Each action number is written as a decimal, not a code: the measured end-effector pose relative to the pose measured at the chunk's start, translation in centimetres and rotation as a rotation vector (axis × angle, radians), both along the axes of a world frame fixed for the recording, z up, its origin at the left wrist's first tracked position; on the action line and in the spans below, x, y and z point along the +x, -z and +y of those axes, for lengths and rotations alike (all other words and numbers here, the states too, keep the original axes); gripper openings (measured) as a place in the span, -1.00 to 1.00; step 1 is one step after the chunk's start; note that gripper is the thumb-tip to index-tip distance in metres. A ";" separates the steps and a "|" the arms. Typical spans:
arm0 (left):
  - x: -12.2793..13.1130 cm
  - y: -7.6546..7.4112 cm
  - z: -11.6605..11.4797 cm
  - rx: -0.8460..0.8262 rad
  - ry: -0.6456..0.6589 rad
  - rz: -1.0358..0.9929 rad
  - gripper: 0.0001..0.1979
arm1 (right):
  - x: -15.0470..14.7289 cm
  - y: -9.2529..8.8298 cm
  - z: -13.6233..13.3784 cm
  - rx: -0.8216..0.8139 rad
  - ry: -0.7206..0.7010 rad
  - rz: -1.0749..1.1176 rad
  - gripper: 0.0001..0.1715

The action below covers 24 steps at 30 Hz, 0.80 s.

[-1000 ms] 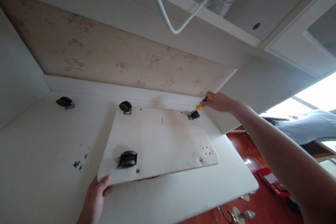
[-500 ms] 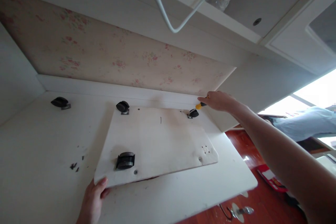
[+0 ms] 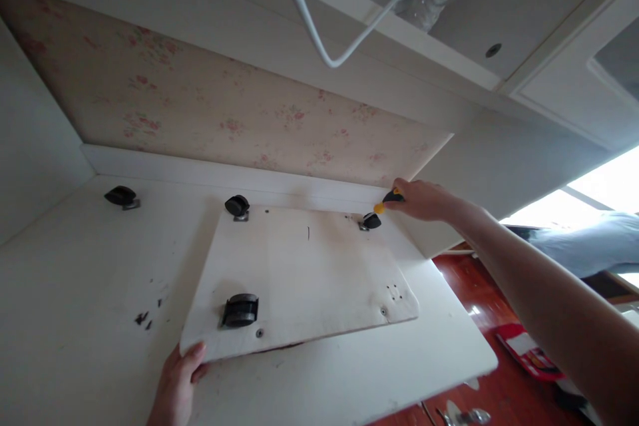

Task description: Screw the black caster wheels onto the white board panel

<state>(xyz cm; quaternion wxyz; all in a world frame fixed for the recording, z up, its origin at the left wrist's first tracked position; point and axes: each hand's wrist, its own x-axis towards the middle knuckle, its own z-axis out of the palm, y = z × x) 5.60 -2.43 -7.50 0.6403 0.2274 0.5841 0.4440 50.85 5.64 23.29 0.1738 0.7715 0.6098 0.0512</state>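
A white board (image 3: pixel 319 266) lies with its caster side up on a white surface. My left hand (image 3: pixel 178 376) pinches its near left corner, thumb on top and fingers at the edge. My right hand (image 3: pixel 422 201) is closed round a yellow and black screwdriver (image 3: pixel 380 207), whose tip end is down at the far right caster (image 3: pixel 372 220). Its shaft is hard to see. Another black caster (image 3: pixel 236 206) sits at the board's far left corner, and a third caster (image 3: pixel 240 311) at the near left. Several small holes mark the near right corner.
A loose caster (image 3: pixel 120 196) and several small dark screws (image 3: pixel 142 318) lie on the white surface (image 3: pixel 90 333) to the left. Overhead hang a white wire rack (image 3: pixel 332 61) and a cabinet. A red case (image 3: pixel 529 353) rests on the floor at right.
My right hand has turned on the screwdriver, with more of its dark handle now showing between the fingers. My left hand keeps its hold on the board. The view has shifted slightly.
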 end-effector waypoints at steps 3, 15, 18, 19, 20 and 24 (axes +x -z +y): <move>0.0 -0.2 0.0 -0.001 0.017 0.000 -0.48 | -0.8 0.4 0.9 0.029 0.005 -0.029 -0.31; 0.1 -0.3 0.0 0.005 0.006 0.030 -0.50 | -2.4 0.5 3.1 0.134 0.184 -0.124 -0.16; 0.0 -0.1 0.0 -0.017 0.010 0.049 -0.48 | -2.1 0.5 2.0 0.181 0.113 -0.108 -0.14; 0.0 0.0 0.0 -0.016 0.022 0.054 -0.48 | -2.0 0.5 1.6 0.175 0.061 -0.107 -0.18; 0.0 0.1 0.0 -0.012 0.034 0.056 -0.48 | -1.8 0.4 1.1 0.154 0.004 -0.111 -0.23; -0.1 0.3 0.0 -0.007 0.037 0.058 -0.48 | -1.1 -0.1 0.0 0.020 -0.118 -0.105 -0.35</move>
